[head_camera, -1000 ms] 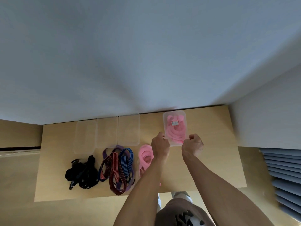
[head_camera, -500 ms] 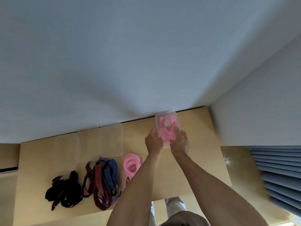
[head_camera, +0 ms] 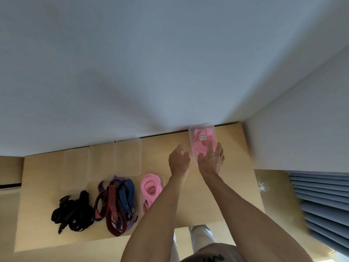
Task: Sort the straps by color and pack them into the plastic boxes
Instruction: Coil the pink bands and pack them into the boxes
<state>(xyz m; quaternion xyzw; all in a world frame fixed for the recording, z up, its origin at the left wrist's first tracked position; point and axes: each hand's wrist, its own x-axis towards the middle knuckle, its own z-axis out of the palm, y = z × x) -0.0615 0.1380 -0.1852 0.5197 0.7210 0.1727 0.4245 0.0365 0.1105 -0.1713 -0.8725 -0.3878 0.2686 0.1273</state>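
A clear plastic box [head_camera: 203,131] holding pink straps, with a white label on its lid, stands at the back of the wooden table [head_camera: 234,167] against the wall. My right hand [head_camera: 211,159] lies flat on the near half of its lid, fingers spread. My left hand [head_camera: 179,160] hovers just left of the box, fingers loosely curled, holding nothing. More pink straps [head_camera: 151,186] lie coiled on the table left of my left forearm. Further left are red, blue and purple striped straps [head_camera: 116,203] and a heap of black straps [head_camera: 73,211].
Three clear plastic boxes [head_camera: 128,157] stand side by side at the back left of the table. A white wall rises behind, with a corner block to the right. Grey slats [head_camera: 321,205] lie beyond the table's right edge. The near table edge runs below the straps.
The pink box has slid back to the wall. My right hand moved from its near edge onto the lid, and my left hand came off the box.
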